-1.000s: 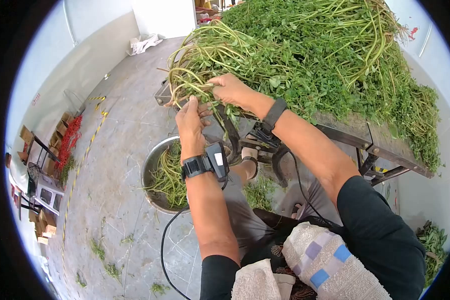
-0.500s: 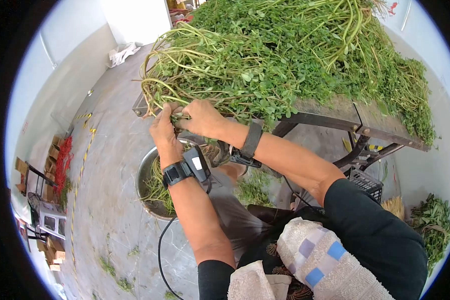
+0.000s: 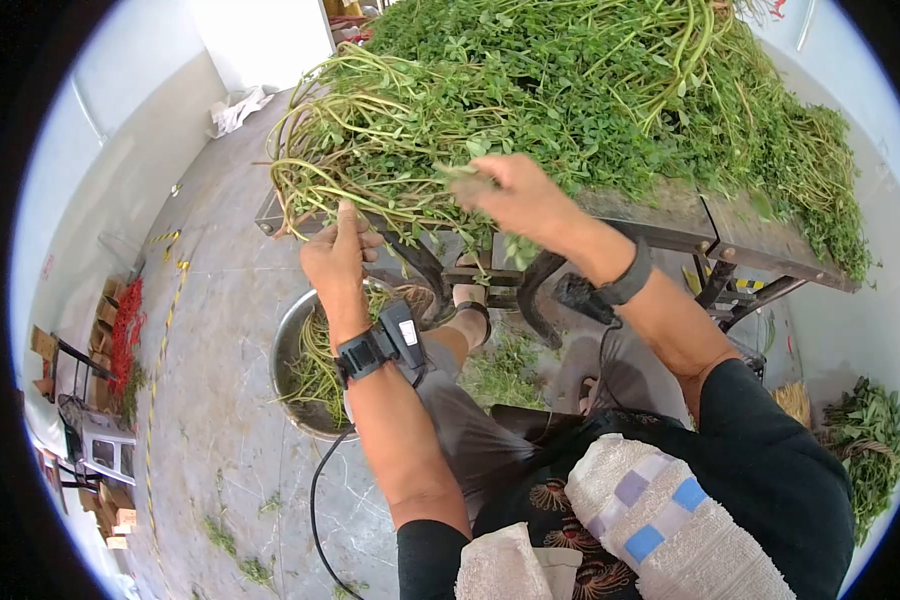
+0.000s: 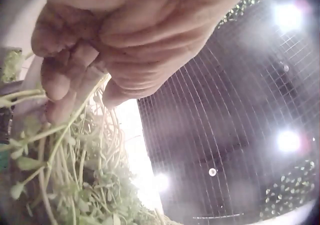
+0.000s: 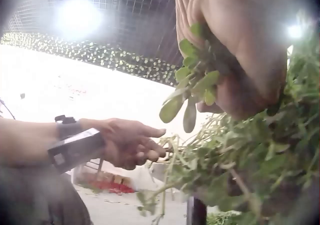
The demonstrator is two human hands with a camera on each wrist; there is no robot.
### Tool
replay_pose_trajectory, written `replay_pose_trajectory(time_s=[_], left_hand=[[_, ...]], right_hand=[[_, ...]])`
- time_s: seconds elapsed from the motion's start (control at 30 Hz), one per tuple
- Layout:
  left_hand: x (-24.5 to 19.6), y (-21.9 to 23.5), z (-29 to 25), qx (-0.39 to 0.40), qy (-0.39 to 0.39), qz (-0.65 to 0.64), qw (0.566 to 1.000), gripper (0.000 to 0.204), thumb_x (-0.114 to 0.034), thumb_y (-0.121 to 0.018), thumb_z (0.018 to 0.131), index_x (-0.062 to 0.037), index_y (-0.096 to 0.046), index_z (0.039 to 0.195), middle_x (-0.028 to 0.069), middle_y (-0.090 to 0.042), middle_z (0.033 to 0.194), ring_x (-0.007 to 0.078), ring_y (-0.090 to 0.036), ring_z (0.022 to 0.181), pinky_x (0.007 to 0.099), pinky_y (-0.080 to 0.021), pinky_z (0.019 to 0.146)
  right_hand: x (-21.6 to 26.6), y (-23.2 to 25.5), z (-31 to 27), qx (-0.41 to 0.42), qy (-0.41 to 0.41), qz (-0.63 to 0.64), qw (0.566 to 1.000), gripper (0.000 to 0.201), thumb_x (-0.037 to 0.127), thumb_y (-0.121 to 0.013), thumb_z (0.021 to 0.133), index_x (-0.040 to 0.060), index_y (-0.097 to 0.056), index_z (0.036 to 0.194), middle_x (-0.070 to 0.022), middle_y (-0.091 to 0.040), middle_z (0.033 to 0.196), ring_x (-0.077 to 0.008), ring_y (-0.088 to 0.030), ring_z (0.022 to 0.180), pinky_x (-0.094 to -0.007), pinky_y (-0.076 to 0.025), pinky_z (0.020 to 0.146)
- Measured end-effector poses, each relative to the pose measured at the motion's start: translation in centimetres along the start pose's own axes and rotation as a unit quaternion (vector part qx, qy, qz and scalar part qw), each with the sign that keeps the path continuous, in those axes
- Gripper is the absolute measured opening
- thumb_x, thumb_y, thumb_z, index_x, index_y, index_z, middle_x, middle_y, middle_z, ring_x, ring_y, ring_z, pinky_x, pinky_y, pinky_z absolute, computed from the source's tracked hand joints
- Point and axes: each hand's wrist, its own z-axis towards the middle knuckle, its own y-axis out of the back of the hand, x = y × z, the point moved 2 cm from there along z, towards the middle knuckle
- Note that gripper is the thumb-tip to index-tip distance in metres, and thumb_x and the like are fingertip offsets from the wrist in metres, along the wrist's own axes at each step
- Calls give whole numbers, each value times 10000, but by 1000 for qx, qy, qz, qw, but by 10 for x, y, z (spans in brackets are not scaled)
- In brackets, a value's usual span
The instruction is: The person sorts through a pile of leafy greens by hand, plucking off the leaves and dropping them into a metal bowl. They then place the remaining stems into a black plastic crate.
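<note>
A large heap of leafy green stems (image 3: pixel 530 100) covers the table, with pale stem ends curling over its left edge. At that corner my left hand (image 3: pixel 338 262) has its thumb raised and its fingers bent around a thin green stem (image 4: pixel 75 116). To the right, over the front edge of the heap, my right hand (image 3: pixel 530 205) grips a small leafy sprig (image 5: pixel 192 79), its rounded leaves poking out of the curled fingers. The right wrist view shows the left hand (image 5: pixel 127 142) beside the hanging stems, apart from the right hand.
Below my left forearm, a round metal basin (image 3: pixel 282 360) on the floor holds cut stems. The table's dark front rail (image 3: pixel 635 235) and legs stand before my knees. A cable hangs beside the left arm, scraps lie on the floor, and a leafy bundle (image 3: pixel 865 430) stands far right.
My hands were together at the heap's left corner; the right has since moved right and up, away from the left, with the sprig. The view has shifted, bringing the right-hand bundle more into sight.
</note>
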Motion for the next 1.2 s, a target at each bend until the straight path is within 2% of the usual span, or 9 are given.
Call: replay_pose_trajectory(time_s=[0.07,0.2,0.37,0.63,0.83,0.87,0.97,1.1,1.2], left_hand=[[-2,-9,-7,27,5,20,999,465,-404,-587,856,46,-640,750,90,-617,578,83,-496,436,204,-328,381],[2,-30,-16,106,50,76,990,519,-455,-582,843,53,-627,751,104,-616,582,104,-511,431,213,-338,371],[15,-53,-18,98,96,71,988,534,-470,-605,825,50,-598,702,137,-612,579,136,-549,435,236,-364,363],[35,-60,-18,80,139,-111,981,409,-333,-649,824,66,-564,843,152,-621,700,184,-617,539,252,-469,399],[38,-53,-15,110,147,-201,962,242,-163,-618,827,56,-519,854,117,-590,641,163,-585,488,229,-438,363],[36,-51,-15,113,158,-214,957,179,-137,-620,814,-4,-506,781,85,-562,606,149,-563,469,213,-406,350],[28,-42,-17,139,174,-298,928,168,-125,-627,805,-42,-494,743,47,-513,565,142,-548,450,202,-375,342],[19,-25,-30,202,161,-234,937,153,-134,-620,819,8,-568,839,65,-590,668,134,-547,485,209,-405,381],[22,-22,-36,208,161,-192,945,154,-142,-623,823,5,-580,841,61,-595,677,136,-557,492,212,-413,380]], right_hand=[[-7,17,-2,-31,-50,42,997,342,327,-615,810,-13,-589,788,-133,-499,555,-201,-474,514,-353,-394,520],[-26,24,-4,-129,50,-38,990,273,285,-625,792,14,-598,816,-170,-539,607,-290,-518,547,-381,-425,557],[-27,12,-24,-116,28,-241,963,234,261,-626,767,30,-594,765,-191,-592,713,-385,-591,732,-468,-471,637],[-29,-25,-49,-25,57,-285,957,191,231,-615,757,44,-577,744,-152,-587,727,-355,-595,729,-469,-476,624],[-24,-23,-61,0,105,-133,986,221,253,-636,749,36,-599,747,-169,-579,692,-353,-588,674,-438,-454,597],[-6,-7,-63,7,2,-71,997,222,257,-644,757,37,-625,775,-171,-588,676,-348,-578,632,-398,-453,573],[-11,18,-59,-87,43,43,994,246,258,-678,775,35,-665,878,-86,-593,614,-149,-521,529,-320,-423,529],[-13,25,-56,-107,79,91,987,261,252,-691,778,23,-666,902,-17,-566,595,-64,-436,556,-289,-392,509],[-16,12,-54,-81,2,102,991,265,255,-676,789,8,-659,883,3,-503,560,-47,-392,555,-262,-352,489]])
